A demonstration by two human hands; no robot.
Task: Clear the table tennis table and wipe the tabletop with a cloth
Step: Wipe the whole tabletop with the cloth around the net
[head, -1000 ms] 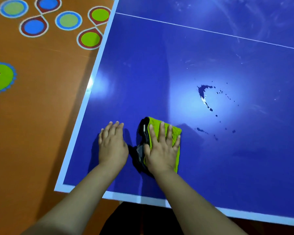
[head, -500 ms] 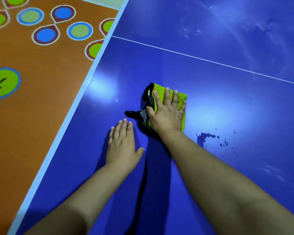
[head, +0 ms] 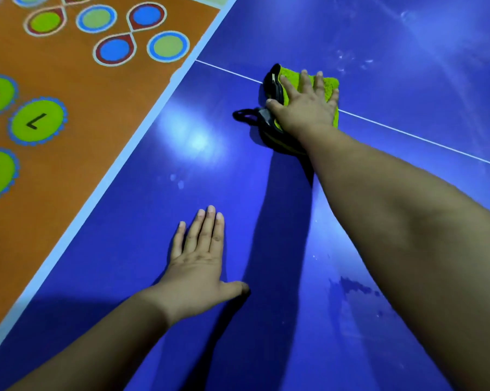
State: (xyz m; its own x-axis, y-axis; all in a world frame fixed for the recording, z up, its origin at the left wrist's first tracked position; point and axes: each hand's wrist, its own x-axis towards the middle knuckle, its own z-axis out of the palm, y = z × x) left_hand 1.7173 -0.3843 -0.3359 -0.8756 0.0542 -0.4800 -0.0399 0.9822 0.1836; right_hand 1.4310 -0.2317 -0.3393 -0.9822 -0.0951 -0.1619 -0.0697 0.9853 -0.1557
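On the blue table (head: 266, 249), the right hand (head: 305, 105) lies flat with fingers spread on a green cloth (head: 327, 83) edged in black, pressing it down right over the thin white line (head: 407, 134). The left hand (head: 201, 266) rests palm-down nearer the person, fingers straight, holding nothing. A wet smear (head: 351, 289) shows beside the right forearm. The orange floor (head: 82, 108) has coloured circles.

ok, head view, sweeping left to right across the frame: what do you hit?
Orange floor with its green L circle → white table edge → left hand flat on the blue tabletop → green cloth pressed under the right hand. Cloth and right hand overlap, so they count as one stop.
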